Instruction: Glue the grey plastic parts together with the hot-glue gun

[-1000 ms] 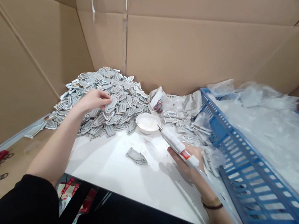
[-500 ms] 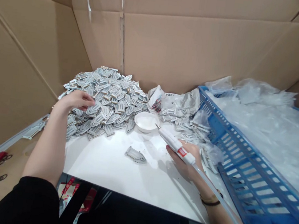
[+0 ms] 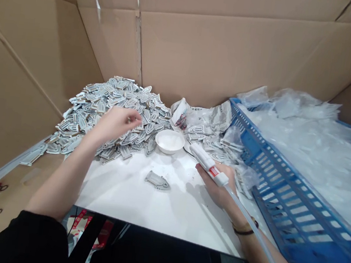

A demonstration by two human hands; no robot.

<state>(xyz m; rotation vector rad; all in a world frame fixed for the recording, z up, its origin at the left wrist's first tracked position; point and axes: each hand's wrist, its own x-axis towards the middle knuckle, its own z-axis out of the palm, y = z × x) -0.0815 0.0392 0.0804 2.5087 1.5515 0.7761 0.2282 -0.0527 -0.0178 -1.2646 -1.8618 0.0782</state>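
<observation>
Grips in the right hand point(image 3: 218, 194) a white, pen-shaped tool point(image 3: 203, 157) with clear tubing point(image 3: 243, 209); curls the left hand point(image 3: 117, 121) over heaped, arch-ended grey pieces point(image 3: 116, 93) — cannot tell if gripping.

Left hand point(image 3: 116, 123) at a heap of grey pieces point(image 3: 84, 113), right hand point(image 3: 216, 188) gripping a white pen-shaped tool point(image 3: 203, 157), white bowl point(image 3: 169, 143) between both hands, blue crate point(image 3: 285, 180) right of the right hand

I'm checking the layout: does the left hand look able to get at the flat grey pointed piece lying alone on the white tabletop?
Probably yes: between the left hand and the flat grey pointed piece lie only the near edge of the heap of similar grey pieces and white tabletop.
</observation>
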